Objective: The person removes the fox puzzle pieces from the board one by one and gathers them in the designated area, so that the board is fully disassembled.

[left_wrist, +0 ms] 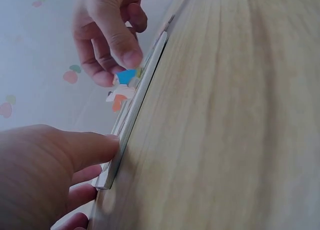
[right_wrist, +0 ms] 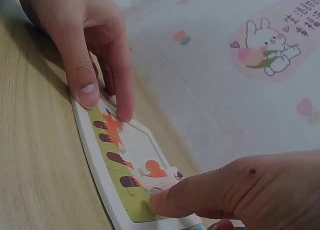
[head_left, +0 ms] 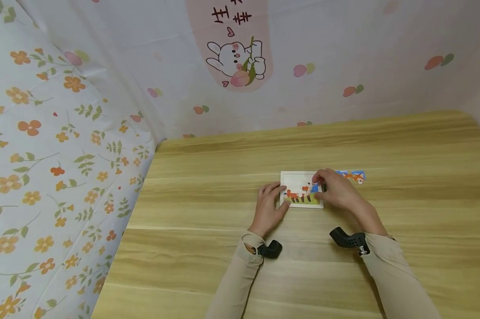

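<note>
A white-framed jigsaw board (head_left: 300, 173) lies on the table, partly filled with a picture of orange legs and dark paws on green. My left hand (head_left: 269, 208) rests at its left end, thumb (right_wrist: 89, 95) on the near corner and index finger reaching over the frame's left side. Over the right part of the board, my right hand (head_left: 339, 190) pinches a puzzle piece (left_wrist: 125, 84) with blue, white and orange on it. That piece sits tilted above the board in the left wrist view. The piece's right side is hidden by the fingers.
Puzzle pieces (head_left: 357, 177) with an orange fox face on blue lie just beyond my right hand. The wood-grain table (head_left: 208, 212) meets a printed cloth (head_left: 323, 57) at its far edge. A flowered cloth (head_left: 64, 146) hangs on the left.
</note>
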`<state>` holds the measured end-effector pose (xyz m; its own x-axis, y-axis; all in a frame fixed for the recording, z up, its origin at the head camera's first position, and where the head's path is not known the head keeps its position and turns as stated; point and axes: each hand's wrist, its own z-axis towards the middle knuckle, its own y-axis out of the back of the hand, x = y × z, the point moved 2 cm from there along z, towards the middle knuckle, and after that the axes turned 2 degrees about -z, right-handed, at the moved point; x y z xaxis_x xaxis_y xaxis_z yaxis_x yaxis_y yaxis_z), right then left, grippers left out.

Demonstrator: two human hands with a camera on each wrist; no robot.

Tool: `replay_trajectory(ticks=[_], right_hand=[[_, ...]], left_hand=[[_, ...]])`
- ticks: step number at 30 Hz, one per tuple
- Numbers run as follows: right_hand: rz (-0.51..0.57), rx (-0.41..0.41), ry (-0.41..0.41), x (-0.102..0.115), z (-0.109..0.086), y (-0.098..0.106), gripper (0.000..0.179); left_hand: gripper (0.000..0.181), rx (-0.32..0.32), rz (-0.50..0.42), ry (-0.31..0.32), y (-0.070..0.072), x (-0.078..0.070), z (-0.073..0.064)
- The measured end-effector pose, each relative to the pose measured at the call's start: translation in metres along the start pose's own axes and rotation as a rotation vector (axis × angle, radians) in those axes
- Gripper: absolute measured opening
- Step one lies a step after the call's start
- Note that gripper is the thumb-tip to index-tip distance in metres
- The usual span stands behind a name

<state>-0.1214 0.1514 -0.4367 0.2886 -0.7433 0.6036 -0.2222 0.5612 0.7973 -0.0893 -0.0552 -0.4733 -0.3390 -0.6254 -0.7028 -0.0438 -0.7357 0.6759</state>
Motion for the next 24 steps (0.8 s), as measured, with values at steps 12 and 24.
replay_trajectory(ticks=[12, 24], right_hand=[[-0.041, -0.015, 0.092, -0.0003, 0.0023, -0.0035, 0.024], [-0.071, -0.014, 0.009, 0.0002, -0.0002, -0.0048, 0.029]], left_hand=[[0.039, 0.0, 0.003, 0.013, -0.0003, 0.0006, 0.001], [0.038, -0.002, 0.003, -0.003, -0.0012, 0.0008, 0.0017]])
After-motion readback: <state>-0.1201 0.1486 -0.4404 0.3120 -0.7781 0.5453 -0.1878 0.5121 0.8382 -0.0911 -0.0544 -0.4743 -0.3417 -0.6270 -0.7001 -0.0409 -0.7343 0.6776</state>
